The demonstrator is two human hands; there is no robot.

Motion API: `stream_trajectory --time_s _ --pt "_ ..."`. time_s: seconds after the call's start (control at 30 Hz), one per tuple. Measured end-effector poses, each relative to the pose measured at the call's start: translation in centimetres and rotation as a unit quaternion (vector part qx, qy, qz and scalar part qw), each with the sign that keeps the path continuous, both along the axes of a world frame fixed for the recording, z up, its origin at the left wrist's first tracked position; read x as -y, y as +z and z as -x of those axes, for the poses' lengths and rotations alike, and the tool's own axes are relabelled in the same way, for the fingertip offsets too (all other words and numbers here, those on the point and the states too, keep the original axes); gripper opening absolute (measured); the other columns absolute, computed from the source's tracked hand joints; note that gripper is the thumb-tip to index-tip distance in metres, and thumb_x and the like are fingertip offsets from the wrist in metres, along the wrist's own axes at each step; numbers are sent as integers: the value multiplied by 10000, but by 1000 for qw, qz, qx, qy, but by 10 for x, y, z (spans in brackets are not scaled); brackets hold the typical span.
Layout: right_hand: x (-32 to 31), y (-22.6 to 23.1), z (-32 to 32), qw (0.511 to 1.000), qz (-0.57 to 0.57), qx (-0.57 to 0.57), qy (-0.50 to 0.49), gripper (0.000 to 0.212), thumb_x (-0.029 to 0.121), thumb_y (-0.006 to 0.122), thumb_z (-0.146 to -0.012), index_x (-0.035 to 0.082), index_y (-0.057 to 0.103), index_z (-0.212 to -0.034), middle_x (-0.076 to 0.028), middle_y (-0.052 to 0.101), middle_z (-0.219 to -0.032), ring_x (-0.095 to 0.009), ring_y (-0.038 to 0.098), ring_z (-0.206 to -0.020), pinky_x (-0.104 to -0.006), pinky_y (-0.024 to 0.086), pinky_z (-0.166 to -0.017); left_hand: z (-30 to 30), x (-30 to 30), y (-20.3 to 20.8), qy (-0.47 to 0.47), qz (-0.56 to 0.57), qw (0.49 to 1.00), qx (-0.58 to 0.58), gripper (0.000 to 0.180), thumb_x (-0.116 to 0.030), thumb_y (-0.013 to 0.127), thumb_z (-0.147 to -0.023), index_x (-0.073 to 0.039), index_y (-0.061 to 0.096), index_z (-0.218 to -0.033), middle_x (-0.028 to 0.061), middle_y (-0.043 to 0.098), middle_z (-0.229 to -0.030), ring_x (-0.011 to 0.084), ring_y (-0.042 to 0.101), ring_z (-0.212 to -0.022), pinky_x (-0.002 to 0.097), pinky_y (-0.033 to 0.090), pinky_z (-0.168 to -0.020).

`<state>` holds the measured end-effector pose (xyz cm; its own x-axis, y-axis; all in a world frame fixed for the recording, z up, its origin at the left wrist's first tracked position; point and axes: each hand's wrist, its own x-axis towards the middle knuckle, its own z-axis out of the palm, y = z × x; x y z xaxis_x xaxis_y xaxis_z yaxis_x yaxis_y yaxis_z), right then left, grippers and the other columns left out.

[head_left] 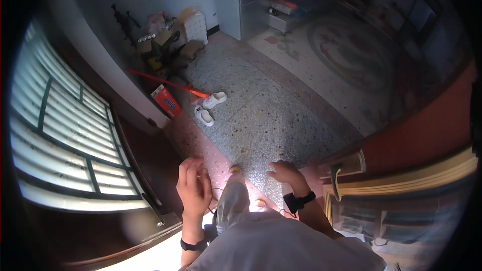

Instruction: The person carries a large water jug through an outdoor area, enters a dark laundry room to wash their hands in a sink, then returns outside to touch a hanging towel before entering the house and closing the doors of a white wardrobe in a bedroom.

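Observation:
My left hand [193, 184] is raised in front of my body, its fingers loosely bent and the thumb a little apart, with nothing visible in it. My right hand [286, 173] hangs over the speckled floor, fingers partly spread and empty. Each wrist wears a black band; the right wristband [299, 201] carries a small dark box. Between the hands, my leg in light trousers [234, 201] steps onto the pink threshold strip. Neither hand touches the doors beside me. Closest to my right hand is the door handle [336, 183].
An open door with frosted panes [75, 140] stands left; a red-brown door [422, 130] stands right. Ahead lie white clogs [215, 100], a red box [165, 101] and a red-handled tool [160, 79]. Cartons and a white stacked pack [194, 26] line the back wall.

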<state>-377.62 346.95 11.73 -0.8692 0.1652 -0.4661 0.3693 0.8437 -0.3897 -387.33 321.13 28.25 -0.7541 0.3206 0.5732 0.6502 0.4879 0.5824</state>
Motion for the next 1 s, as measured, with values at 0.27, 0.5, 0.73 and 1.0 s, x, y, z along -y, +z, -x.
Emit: stream_trajectory --time_s 0.27,0.5,0.73,1.0 --pt "-111 -54 21 966 -6 -39 -254 469 406 483 -851 62 541 -1165 -201 567 -1138 -346 541 -1054 -435 426 -902 136 -93 -17 -120 30 992 16 282 -32 592 -764 -72 578 -1044 98 551 -1044 271 613 -806 332 512 -623" --pt "-152 -50 -33 856 -159 337 -359 508 466 389 -876 115 530 -1215 -141 520 -1248 -315 487 -1164 -474 395 -948 265 -163 -23 -246 91 965 21 268 -66 600 -785 -81 564 -1050 83 556 -1041 274 618 -820 340 518 -652" --pt "-144 -19 -11 821 -75 394 -405 416 391 433 -859 119 628 -1106 -124 577 -1194 -270 514 -1158 -470 406 -931 333 -254 -30 -337 114 935 -11 261 -67 606 -776 -87 582 -1035 74 567 -1033 262 618 -786 346 518 -617" --pt "-171 -72 -10 700 36 512 -496 333 350 560 -799 156 654 -1053 -51 641 -1039 -260 611 -914 -505 425 -792 345 -324 -43 -352 120 927 52 226 -62 597 -779 -86 597 -1005 106 587 -991 295 613 -800 371 509 -649"
